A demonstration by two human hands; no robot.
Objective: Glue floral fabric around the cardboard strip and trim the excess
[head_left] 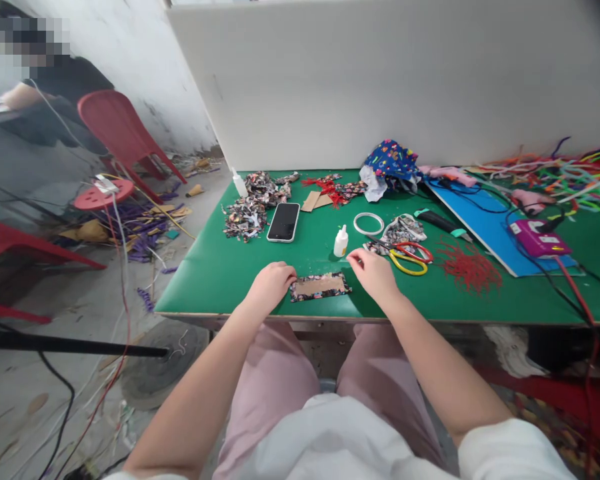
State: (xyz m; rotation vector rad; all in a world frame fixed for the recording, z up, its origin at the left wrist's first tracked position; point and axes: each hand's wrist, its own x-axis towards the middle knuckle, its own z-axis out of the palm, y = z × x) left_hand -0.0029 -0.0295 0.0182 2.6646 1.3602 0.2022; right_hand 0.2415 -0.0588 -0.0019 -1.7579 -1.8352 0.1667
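A small rectangle of brown cardboard edged with dark floral fabric (321, 287) lies on the green table near its front edge. My left hand (273, 283) is closed at its left end, fingertips on the fabric corner. My right hand (375, 273) hovers just beyond the right end, thumb and fingers pinched together; whatever may be between them is too small to make out. Just behind the right fingertips stands a white glue bottle (341, 243). Scissors with red and yellow handles (409, 263) lie to the right of that hand, beside a floral fabric scrap (405, 229).
A phone (283, 222), a heap of fabric pieces (250, 210) and another white bottle (239, 184) are at the left. Rightward lie a white ring (369, 224), a utility knife (443, 224), red threads (470, 267), a blue board (480, 230) and a corded purple box (537, 239). Someone sits far left.
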